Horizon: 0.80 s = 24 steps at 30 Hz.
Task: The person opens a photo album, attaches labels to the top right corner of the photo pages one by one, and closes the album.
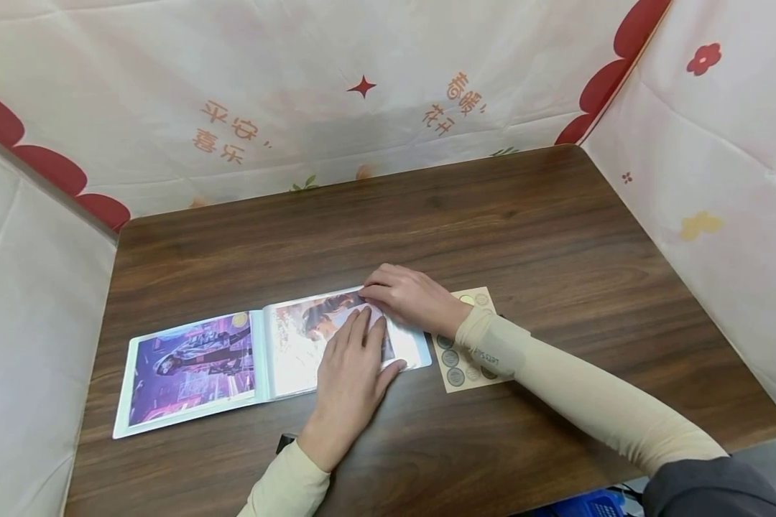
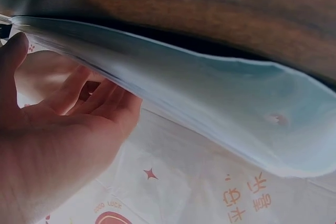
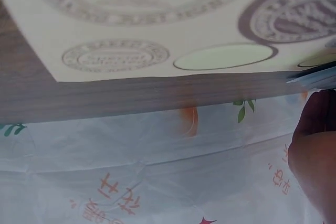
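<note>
An opened photo album (image 1: pixel 263 359) lies on the table. Its left page has a purple picture (image 1: pixel 194 370) with a round gold sticker (image 1: pixel 240 319) near one corner. On the right page, a glossy picture (image 1: pixel 297 345) is partly covered by both hands. My left hand (image 1: pixel 352 377) rests flat on that page with its fingers stretched out. My right hand (image 1: pixel 417 298) bends its fingers down at the page's far right corner; whatever is under the fingertips is hidden. Beneath the right wrist lies a cream sheet of round stickers (image 1: pixel 455 362), with a blank oval spot (image 3: pixel 226 57) on it.
The brown wooden table (image 1: pixel 491 222) has white printed cloth (image 1: pixel 336 93) standing at its back and sides. A small black object (image 1: pixel 285 443) shows beside the left wrist. Something blue (image 1: pixel 588 505) sits below the front edge.
</note>
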Motion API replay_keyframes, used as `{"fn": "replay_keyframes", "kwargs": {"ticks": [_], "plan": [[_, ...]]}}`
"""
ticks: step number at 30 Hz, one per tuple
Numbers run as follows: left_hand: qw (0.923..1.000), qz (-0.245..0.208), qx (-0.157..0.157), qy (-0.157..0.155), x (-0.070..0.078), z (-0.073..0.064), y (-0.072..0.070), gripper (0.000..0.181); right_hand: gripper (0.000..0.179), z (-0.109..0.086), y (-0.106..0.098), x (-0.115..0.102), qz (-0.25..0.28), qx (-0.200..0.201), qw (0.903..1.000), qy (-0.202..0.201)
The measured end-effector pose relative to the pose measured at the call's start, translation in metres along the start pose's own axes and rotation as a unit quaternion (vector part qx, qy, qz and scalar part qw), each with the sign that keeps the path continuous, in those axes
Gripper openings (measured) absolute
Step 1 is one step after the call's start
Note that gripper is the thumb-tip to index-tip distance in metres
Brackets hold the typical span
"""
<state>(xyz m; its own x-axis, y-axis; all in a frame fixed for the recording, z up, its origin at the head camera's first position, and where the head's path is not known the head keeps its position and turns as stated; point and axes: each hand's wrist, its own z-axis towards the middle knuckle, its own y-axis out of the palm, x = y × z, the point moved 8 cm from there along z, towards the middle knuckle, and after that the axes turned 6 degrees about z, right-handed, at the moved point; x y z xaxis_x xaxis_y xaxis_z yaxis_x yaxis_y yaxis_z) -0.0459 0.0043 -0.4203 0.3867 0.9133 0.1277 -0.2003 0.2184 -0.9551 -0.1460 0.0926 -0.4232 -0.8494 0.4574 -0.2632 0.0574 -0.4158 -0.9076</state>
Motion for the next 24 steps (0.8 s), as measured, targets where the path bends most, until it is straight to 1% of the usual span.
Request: {"fn": "replay_keyframes", "kwargs": {"ticks": [4, 7, 10, 12, 15, 17, 19, 21, 24], "plan": [[0.9999, -0.011, 0.0, 0.002, -0.002, -0.001, -0.002, 0.068, 0.024, 0.0, 0.0, 0.002, 0.006, 0.001, 1.0, 0.004], [0.9994, -0.03, 0.017, -0.003, -0.007, -0.004, -0.01, 0.064, 0.025, 0.0, -0.002, 0.002, 0.011, 0.004, 0.9999, 0.001], [0.9974, -0.054, 0.041, -0.022, -0.023, -0.009, -0.024, 0.062, 0.026, -0.001, -0.007, 0.003, 0.02, 0.019, 0.9996, -0.004], [0.995, -0.067, 0.062, -0.041, -0.038, -0.013, -0.034, 0.063, 0.027, -0.003, -0.013, 0.004, 0.028, 0.031, 0.9991, -0.001], [0.9904, -0.068, 0.092, -0.078, -0.069, -0.022, -0.051, 0.065, 0.03, -0.01, -0.024, 0.007, 0.034, 0.037, 0.9986, 0.015], [0.9855, -0.061, 0.106, -0.118, -0.099, -0.035, -0.063, 0.064, 0.032, -0.012, -0.027, 0.008, 0.041, 0.032, 0.9982, 0.03], [0.9775, -0.049, 0.114, -0.171, -0.132, -0.051, -0.075, 0.062, 0.037, -0.019, -0.029, 0.008, 0.042, 0.022, 0.9979, 0.044], [0.9642, -0.036, 0.115, -0.236, -0.168, -0.072, -0.085, 0.062, 0.043, -0.027, -0.031, 0.008, 0.044, 0.01, 0.9972, 0.059], [0.9364, -0.024, 0.088, -0.339, -0.218, -0.107, -0.093, 0.066, 0.053, -0.04, -0.029, 0.005, 0.047, -0.006, 0.9962, 0.073]]}}
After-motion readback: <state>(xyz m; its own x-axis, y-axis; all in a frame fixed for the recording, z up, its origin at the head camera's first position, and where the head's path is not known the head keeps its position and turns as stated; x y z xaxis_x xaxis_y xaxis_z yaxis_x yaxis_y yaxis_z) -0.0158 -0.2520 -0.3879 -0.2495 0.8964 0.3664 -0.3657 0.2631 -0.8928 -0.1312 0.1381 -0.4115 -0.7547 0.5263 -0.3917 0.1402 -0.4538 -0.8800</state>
